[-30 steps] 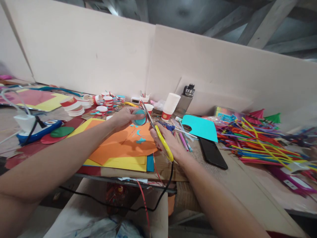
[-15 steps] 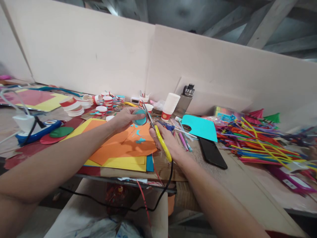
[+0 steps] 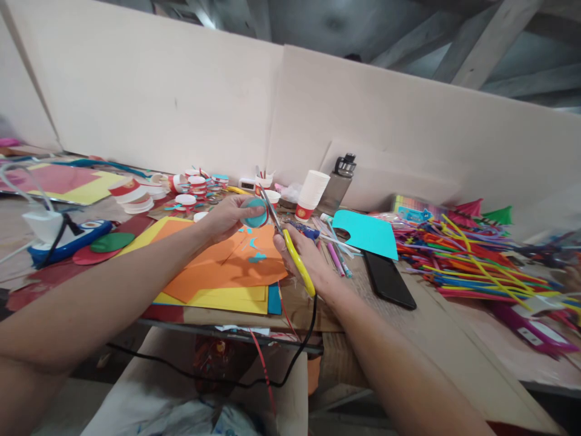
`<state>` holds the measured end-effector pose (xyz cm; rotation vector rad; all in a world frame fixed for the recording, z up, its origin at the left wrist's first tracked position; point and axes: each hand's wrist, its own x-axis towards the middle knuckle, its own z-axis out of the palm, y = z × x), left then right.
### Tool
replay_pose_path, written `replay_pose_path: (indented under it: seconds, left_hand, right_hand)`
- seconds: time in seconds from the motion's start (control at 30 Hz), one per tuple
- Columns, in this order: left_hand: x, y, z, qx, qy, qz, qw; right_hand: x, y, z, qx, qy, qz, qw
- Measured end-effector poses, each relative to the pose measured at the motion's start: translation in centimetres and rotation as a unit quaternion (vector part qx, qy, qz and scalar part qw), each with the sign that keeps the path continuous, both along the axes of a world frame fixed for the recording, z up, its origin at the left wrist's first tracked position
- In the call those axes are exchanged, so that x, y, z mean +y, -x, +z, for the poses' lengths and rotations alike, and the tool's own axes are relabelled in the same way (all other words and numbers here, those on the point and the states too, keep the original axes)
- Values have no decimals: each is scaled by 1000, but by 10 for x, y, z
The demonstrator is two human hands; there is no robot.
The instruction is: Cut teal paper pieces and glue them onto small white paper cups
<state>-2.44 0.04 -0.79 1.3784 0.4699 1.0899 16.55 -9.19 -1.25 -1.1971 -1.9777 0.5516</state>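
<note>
A round teal paper disc (image 3: 255, 216) is pinched in my left hand (image 3: 224, 218), with the thumb lying across its face. My right hand (image 3: 308, 251) grips a pair of scissors (image 3: 298, 261) by the yellow handles. Their blades point up and away, close to the right edge of the disc; whether they touch it I cannot tell. Below both hands, small teal paper scraps (image 3: 257, 258) lie on an orange sheet (image 3: 209, 269), which rests on yellow sheets (image 3: 240, 300).
Cut paper cups (image 3: 197, 184) stand behind my left hand. Farther right are stacked cups (image 3: 312, 195), a bottle (image 3: 336, 191), a turquoise sheet (image 3: 370, 235), a black phone (image 3: 388, 280) and colourful pipe cleaners (image 3: 481, 254). At left lie a blue power strip (image 3: 68, 241) and a green disc (image 3: 112, 242).
My left hand and the teal disc have shifted slightly left, and the disc has turned a little. The scissors have hardly moved in my right hand.
</note>
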Motion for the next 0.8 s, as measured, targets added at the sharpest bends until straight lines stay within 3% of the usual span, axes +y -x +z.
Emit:
replay_pose_path:
  seconds: [0.8]
  left_hand:
    - [3, 6, 1, 28, 5, -22, 999]
  right_hand:
    - [-2, 0, 1, 5, 10, 0, 1000]
